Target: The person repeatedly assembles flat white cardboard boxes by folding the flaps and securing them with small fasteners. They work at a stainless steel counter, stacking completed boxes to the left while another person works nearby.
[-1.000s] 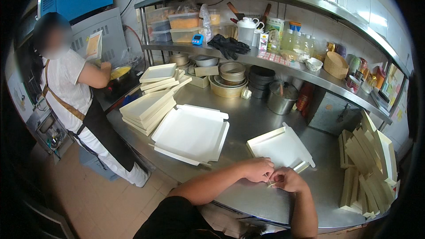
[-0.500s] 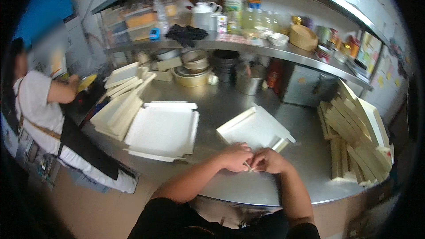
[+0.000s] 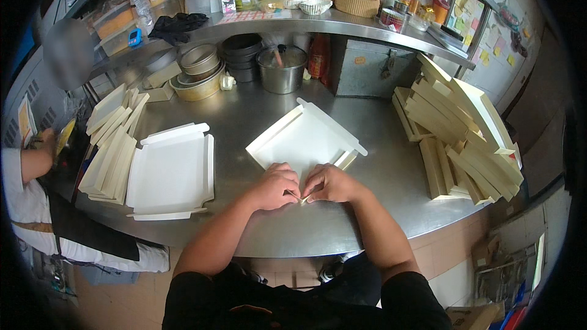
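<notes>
A shallow white cardboard box (image 3: 306, 131) lies turned cornerwise on the steel table before me, some of its side walls raised. My left hand (image 3: 277, 185) pinches the box at its nearest corner. Close beside it, my right hand (image 3: 328, 183) is closed on the same corner, fingertips pressed to the folded card. The fingers partly cover the corner folds. To the left lies a second white cardboard box (image 3: 171, 171), spread out with its edge flaps loose.
Box pieces stand stacked on the left (image 3: 110, 168), and a larger pile of folded boxes (image 3: 458, 128) leans on the right. Behind are cake tins (image 3: 199, 79), a steel pot (image 3: 281, 73) and a grey metal case (image 3: 374, 70) under a loaded shelf. A co-worker (image 3: 73, 214) stands at far left.
The view has swung right and down, so everything sits further left in the picture. Both hands stay at the box's near corner, their fingertips now slightly further apart.
</notes>
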The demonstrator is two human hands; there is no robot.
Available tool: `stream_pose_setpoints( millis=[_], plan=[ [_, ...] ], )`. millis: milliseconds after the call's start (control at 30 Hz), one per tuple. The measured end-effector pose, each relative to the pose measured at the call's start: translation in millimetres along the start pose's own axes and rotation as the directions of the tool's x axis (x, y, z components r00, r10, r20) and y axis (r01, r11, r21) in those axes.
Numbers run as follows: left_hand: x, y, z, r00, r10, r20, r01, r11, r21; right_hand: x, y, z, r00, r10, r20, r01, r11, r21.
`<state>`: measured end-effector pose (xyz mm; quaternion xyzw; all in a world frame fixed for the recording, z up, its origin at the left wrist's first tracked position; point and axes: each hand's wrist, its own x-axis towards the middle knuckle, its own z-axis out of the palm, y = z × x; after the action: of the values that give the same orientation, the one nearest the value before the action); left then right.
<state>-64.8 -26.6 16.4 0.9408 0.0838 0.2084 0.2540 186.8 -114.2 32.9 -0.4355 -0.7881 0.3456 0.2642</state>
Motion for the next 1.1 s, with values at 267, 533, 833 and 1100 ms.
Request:
stream_pose_setpoints(
  millis=[267, 533, 833, 1100],
  plan=[
    [5.3, 22.4, -9.7, 0.992, -0.124, -0.010, 0.124, 0.992, 0.025, 6.1, -6.8, 1.1, 0.995, -0.044, -0.091, 0.023, 0.974, -0.226],
    [-0.1, 13.4, -34.6, 0.887, -0.457, -0.067, 0.439, 0.791, 0.427, -4.8, 12.2, -4.3, 0.841, 0.136, -0.523, -0.390, 0.823, -0.412],
    [10.1, 9.4, 3.4, 0.938, -0.334, -0.093, 0.343, 0.855, 0.388, 11.0, -15.5, 12.1, 0.965, 0.085, -0.246, -0.142, 0.964, -0.223],
    [-16.4, -12.9, -35.3, 0.853, -0.510, -0.110, 0.516, 0.792, 0.327, -7.2, 25.5, -6.6, 0.836, 0.181, -0.519, -0.378, 0.874, -0.305]
  ],
)
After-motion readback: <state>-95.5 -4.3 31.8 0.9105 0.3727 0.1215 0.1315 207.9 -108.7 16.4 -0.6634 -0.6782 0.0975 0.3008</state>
